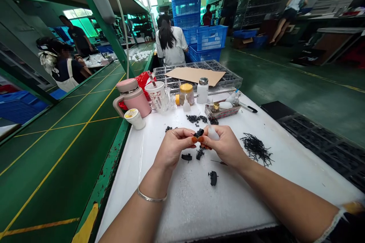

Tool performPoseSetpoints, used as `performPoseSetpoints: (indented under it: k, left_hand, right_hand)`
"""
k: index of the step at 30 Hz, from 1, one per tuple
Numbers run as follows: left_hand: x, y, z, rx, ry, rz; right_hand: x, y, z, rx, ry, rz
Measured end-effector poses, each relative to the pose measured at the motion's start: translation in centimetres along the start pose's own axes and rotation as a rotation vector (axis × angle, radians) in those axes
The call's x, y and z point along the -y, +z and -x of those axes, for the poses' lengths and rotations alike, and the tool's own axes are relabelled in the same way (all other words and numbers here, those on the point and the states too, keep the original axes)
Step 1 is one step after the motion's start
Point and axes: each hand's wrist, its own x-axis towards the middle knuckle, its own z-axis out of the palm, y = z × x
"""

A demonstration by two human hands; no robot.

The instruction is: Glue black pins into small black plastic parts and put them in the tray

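a black part (199, 133) is clamped in the fingertips of the left hand (173, 146) and right hand (228, 146), above a table (171, 212); a bottle (213, 133) is also held in the right. beyond, a cup (158, 98) is printed in red; a jar (138, 122) is labelled in yellow, too small to read.

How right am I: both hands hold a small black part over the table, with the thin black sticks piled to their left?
Wrong side: the head view shows the thin black sticks piled to their right. The left hand and right hand hold a small black part over the table.
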Motion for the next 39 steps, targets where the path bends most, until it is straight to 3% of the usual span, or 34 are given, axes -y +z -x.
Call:
performPoseSetpoints:
  k: [10,14,24,31,39]
  left_hand:
    - [0.5,-0.2,-0.2,-0.015,-0.093,-0.018]
    - [0.5,-0.3,-0.4,-0.016,-0.084,-0.021]
    - [-0.5,-2.6,-0.7,-0.253,0.086,-0.02]
    - [-1.6,-2.6,-0.2,-0.36,0.191,-0.072]
    - [-2.1,-1.3,-1.1,-0.274,0.115,-0.197]
  right_hand:
    - [0.1,0.3,0.1,-0.058,-0.009,-0.008]
    - [-0.1,-0.1,0.0,-0.059,0.056,-0.108]
    - [0.1,-2.6,-1.5,-0.176,0.111,-0.08]
    - [0.0,-4.1,-1.9,-0.216,0.103,0.002]
    - [-0.4,-4.7,-1.7,-0.237,-0.05,0.201]
